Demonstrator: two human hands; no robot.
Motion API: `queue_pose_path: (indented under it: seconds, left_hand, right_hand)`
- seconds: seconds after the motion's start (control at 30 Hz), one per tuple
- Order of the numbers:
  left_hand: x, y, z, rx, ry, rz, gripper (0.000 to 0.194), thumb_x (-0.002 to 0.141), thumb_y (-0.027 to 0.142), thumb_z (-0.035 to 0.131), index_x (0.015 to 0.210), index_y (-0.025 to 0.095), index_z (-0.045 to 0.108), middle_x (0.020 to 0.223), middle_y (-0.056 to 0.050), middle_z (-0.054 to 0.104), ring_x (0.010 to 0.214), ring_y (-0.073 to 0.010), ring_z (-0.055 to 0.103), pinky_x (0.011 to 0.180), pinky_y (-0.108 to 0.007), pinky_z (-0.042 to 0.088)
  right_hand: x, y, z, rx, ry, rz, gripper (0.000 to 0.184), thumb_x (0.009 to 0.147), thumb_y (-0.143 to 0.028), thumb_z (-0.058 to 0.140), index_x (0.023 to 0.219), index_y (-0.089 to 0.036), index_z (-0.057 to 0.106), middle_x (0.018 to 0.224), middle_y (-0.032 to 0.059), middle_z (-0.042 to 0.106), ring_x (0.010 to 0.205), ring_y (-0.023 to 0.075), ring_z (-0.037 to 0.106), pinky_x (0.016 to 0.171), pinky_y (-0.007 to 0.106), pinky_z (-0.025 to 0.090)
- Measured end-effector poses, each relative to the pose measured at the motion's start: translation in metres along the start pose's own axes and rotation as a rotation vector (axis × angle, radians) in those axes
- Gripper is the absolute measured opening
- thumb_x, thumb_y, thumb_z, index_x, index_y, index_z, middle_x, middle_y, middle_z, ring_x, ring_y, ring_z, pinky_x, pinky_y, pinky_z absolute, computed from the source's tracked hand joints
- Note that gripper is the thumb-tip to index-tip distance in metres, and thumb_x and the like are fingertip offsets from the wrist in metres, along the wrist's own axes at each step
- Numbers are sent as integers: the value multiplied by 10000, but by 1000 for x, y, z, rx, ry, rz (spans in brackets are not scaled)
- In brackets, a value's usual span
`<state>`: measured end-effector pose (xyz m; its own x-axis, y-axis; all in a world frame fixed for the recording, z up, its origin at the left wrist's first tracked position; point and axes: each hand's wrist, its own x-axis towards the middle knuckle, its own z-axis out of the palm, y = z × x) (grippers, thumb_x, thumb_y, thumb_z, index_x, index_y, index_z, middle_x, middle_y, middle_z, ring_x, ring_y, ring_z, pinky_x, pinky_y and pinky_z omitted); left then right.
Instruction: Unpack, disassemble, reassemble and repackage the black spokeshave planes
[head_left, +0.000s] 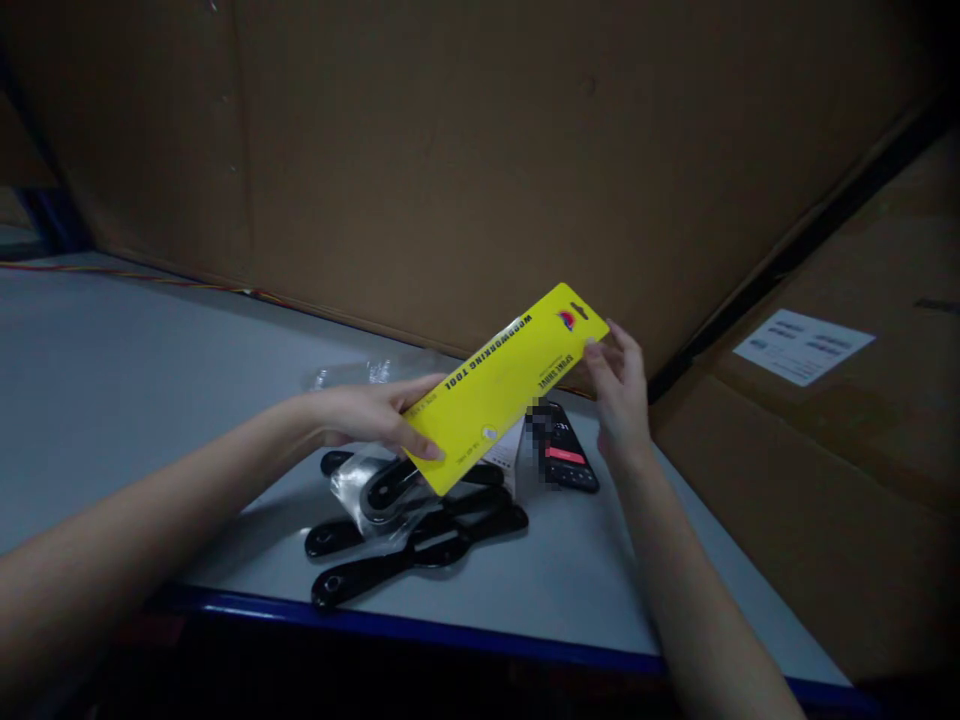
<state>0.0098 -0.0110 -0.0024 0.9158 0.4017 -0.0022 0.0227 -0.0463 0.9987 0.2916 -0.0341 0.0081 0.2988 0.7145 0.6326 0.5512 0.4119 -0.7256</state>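
Note:
A yellow packaging card [487, 385] printed "WOODWORKING TOOL" and "SPOKE SHAVE" is held tilted above the table. My left hand [382, 412] pinches its lower left end, thumb on the face. At the upper right end, near the hang hole, my right hand [619, 380] grips the edge between thumb and fingers. Below the card lie several black spokeshave bodies [431, 553], loosely piled. One black handle [390, 488] sits inside a clear plastic bag [356, 490]. Part of the pile is hidden by the card.
A black phone [571, 455] with a lit screen rests on the grey table [202, 340] by my right wrist. More clear plastic [375, 370] lies behind my left hand. Cardboard [450, 170] walls the back, and a labelled carton [825, 450] stands at right. A blue edge [375, 622] runs along the front.

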Motion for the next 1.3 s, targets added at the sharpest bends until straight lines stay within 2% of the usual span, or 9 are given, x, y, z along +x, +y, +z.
queue_pose_path:
  seconds: [0.1,0.27,0.43,0.63,0.83,1.03,1.17,1.23,1.3]
  left_hand:
    - [0,-3,1,-67,-28,26,840,674,116,698,1393,236,281,1182,-110,591,1031,-247,596,764,-362,534]
    - [1,-3,6,-133,32,-59,738,740,201,677,1380,286,319,1162,-78,614,921,-196,639,690,-288,530]
    - [1,8,14,-152,139,-120,669,788,292,648,1378,257,335,1099,-79,649,784,-159,662,681,-280,523]
    - [1,6,14,-121,151,-93,704,761,271,671,1375,241,326,1050,-78,663,813,-182,664,709,-304,526]
    - [-2,5,11,-41,144,-119,818,655,202,740,1359,224,325,1124,-106,633,889,-231,653,751,-368,529]
    - [-3,13,12,37,195,-101,798,642,217,724,1339,202,335,1161,-115,609,946,-259,633,786,-405,517]
    - [-6,20,-1,344,412,74,773,712,258,658,1378,225,267,1235,-116,562,1009,-255,601,789,-373,505]
    - [-10,23,-14,651,594,171,740,761,233,587,1407,266,228,1273,-97,529,1066,-247,565,825,-358,478]
    - [-15,23,-29,1016,754,174,674,803,173,495,1416,315,251,1269,-86,522,1096,-259,538,866,-373,438]
  right_hand:
    - [-1,4,9,204,-177,109,676,802,-607,471,1367,-336,218,1232,97,547,1055,254,582,761,399,506]
    - [-13,-1,24,258,-156,77,615,790,-575,512,1282,-336,231,1201,80,580,983,221,630,669,330,554]
    - [-24,-4,36,366,-187,156,707,690,-453,670,1239,-315,247,1162,69,598,1006,213,621,795,361,549]
    - [-30,-9,44,414,-225,198,876,635,-334,712,1324,-309,173,1255,87,542,1104,242,565,870,395,521]
    - [-30,-14,40,439,-275,194,538,707,-326,649,1186,-281,408,1206,73,573,1088,233,571,835,361,516]
    - [-31,-22,40,534,-247,215,591,737,-363,636,1268,-335,377,1277,29,537,1135,218,542,867,373,489]
    - [-27,-22,34,563,-174,223,694,776,-398,612,1362,-365,241,1322,34,508,1119,210,565,959,413,423]
    - [-25,-20,30,543,-159,238,627,791,-420,590,1339,-345,294,1311,46,515,1108,218,577,972,419,409]
    - [-23,-19,29,505,-162,259,560,797,-435,575,1299,-321,353,1278,57,538,1100,230,583,969,424,407]
